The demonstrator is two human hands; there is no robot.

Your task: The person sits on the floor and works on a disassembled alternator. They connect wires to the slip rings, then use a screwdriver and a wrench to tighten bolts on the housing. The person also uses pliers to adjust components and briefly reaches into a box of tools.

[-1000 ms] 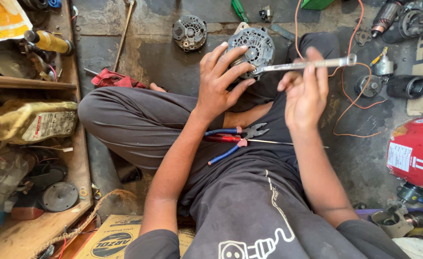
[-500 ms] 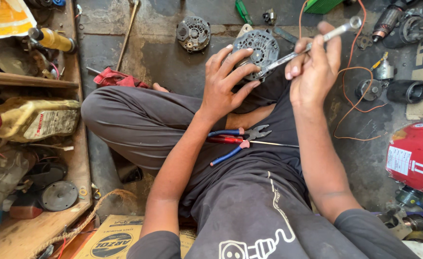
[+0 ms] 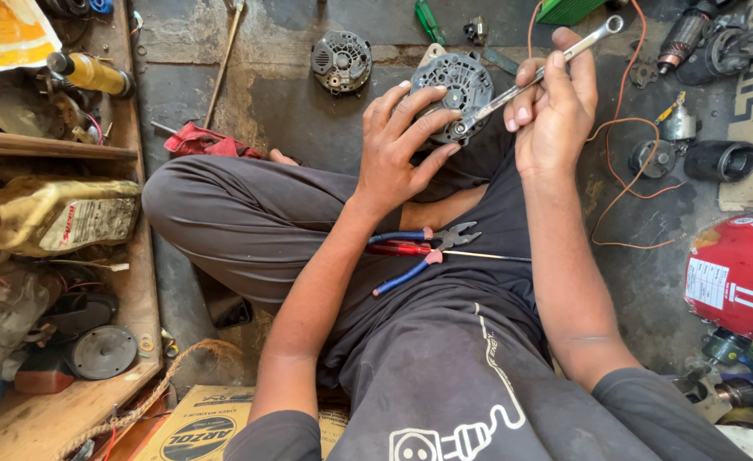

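The right hand (image 3: 555, 111) is closed around a silver spanner (image 3: 534, 75), its lower end set on the grey alternator housing (image 3: 455, 85) just above frame centre. The left hand (image 3: 398, 149) spreads its fingers over the housing's near side, apparently to steady it against the turning. Blue-handled pliers (image 3: 419, 248) and a red screwdriver (image 3: 410, 249) lie on the lap at mid-frame, within easy reach. A second alternator (image 3: 340, 61) sits on the floor, upper centre-left.
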